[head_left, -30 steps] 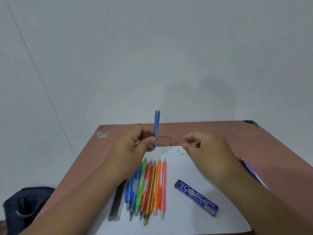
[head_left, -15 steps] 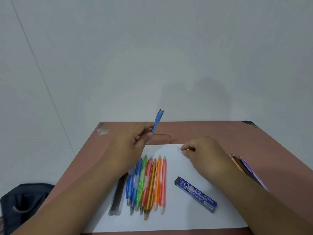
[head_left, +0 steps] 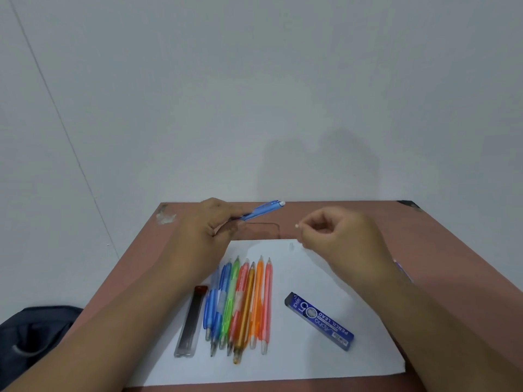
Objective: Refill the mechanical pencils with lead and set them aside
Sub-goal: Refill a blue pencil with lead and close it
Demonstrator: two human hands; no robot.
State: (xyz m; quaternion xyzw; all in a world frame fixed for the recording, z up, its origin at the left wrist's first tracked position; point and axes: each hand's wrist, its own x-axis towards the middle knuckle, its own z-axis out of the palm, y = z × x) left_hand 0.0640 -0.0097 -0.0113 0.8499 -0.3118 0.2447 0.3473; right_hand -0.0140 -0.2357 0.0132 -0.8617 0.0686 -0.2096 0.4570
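Blue pencil [head_left: 261,210] has tipped from upright toward 2 o'clock.
Left hand [head_left: 209,230] grips it; right hand [head_left: 336,236] pinches a small white cap [head_left: 296,226].

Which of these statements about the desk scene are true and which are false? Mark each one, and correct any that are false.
1. The left hand holds a blue mechanical pencil. True.
2. The right hand grips the blue pencil lead box. False: the box lies on the white paper; the hand pinches a small white piece.
3. A row of coloured mechanical pencils lies on the paper. True.
4. The clear lead case lies right of the row. False: it lies left of it.
5. A dark bag sits on the desk. False: it is below the pink desk, at lower left.
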